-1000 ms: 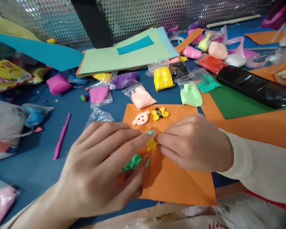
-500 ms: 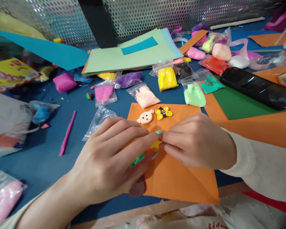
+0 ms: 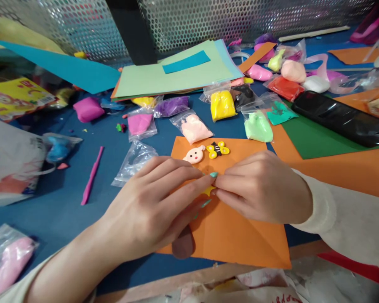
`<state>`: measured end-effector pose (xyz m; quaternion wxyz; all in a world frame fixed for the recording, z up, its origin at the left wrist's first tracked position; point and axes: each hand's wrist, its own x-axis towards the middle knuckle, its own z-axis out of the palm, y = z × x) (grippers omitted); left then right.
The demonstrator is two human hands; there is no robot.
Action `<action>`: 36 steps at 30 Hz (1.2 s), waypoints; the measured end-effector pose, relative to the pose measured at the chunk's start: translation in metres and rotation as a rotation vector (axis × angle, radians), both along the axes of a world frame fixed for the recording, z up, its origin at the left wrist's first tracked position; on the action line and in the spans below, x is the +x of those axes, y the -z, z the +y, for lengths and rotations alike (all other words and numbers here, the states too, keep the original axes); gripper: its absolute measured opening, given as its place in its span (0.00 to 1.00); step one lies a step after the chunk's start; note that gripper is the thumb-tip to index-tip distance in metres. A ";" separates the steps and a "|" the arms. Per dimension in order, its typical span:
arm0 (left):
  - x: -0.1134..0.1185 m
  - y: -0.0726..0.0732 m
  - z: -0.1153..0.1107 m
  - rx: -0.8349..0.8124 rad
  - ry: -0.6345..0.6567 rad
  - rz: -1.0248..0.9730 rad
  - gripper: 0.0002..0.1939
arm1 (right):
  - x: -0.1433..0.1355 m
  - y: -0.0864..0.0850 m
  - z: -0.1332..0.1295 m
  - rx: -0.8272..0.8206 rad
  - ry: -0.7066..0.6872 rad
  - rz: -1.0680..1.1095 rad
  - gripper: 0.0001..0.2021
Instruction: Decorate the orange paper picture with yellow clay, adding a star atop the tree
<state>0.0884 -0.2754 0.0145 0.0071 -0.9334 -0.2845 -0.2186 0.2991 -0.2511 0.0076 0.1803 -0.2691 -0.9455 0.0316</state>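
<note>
A small yellow clay star (image 3: 208,190) sits low over a folded orange sheet of paper (image 3: 240,244), mostly covered by fingers. My right hand (image 3: 262,187) pinches its right side between closed fingertips. From the left, my left hand (image 3: 154,202) curls over it, index finger above and thumb below, closed around its edge. Beyond the fingertips lie a pale pink clay face (image 3: 194,155) with dots for features and a yellow-and-black clay bee (image 3: 217,150). A brown clay strip (image 3: 183,244) on the paper is partly hidden under my left hand.
Bags of clay surround the paper: yellow (image 3: 222,105), light green (image 3: 258,125), pale pink (image 3: 194,127). A magenta modelling tool (image 3: 92,176) lies left. A black case (image 3: 341,118) rests right on green card (image 3: 322,136). Stacked paper sheets (image 3: 145,82) lie behind, before a perforated metal panel (image 3: 192,21).
My left hand has shifted slightly right and inward over the star. The green clay seen beneath it is now almost hidden, and more of the brown strip shows. My right hand stays nearly still.
</note>
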 end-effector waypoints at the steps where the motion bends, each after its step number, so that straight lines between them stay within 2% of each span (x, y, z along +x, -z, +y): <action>1: 0.000 0.000 0.000 0.017 0.001 0.000 0.09 | 0.000 0.000 0.000 0.001 -0.001 0.004 0.13; 5: 0.001 0.000 0.001 0.071 -0.014 -0.017 0.08 | -0.001 0.000 -0.001 -0.028 0.019 0.030 0.14; 8: 0.000 0.000 0.000 0.119 -0.069 -0.056 0.09 | -0.002 -0.002 -0.002 -0.156 0.095 0.168 0.07; 11: 0.000 -0.003 -0.002 0.178 -0.150 -0.083 0.07 | -0.005 -0.005 -0.001 -0.512 0.167 0.376 0.10; 14: 0.001 -0.003 -0.004 0.225 -0.180 -0.113 0.07 | -0.008 -0.009 0.001 -0.933 0.214 0.420 0.10; 17: 0.005 -0.002 -0.006 0.236 -0.156 -0.149 0.09 | -0.012 -0.011 0.002 -1.141 0.182 0.415 0.09; 20: 0.008 -0.002 -0.008 0.230 -0.162 -0.159 0.09 | -0.015 -0.011 0.001 -1.194 0.111 0.441 0.09; 23: 0.004 -0.005 -0.008 0.194 -0.209 -0.150 0.07 | -0.015 -0.011 0.000 -1.188 0.186 0.431 0.10; 26: -0.010 -0.008 -0.004 0.069 -0.238 -0.172 0.05 | -0.013 -0.011 0.000 -1.141 0.239 0.406 0.14; 31: -0.034 -0.003 0.010 -0.144 -0.179 -0.141 0.06 | -0.010 -0.012 0.001 -1.065 0.213 0.342 0.11; 36: -0.033 0.001 0.014 -0.221 -0.135 -0.100 0.09 | -0.010 -0.011 0.001 -1.082 0.184 0.333 0.11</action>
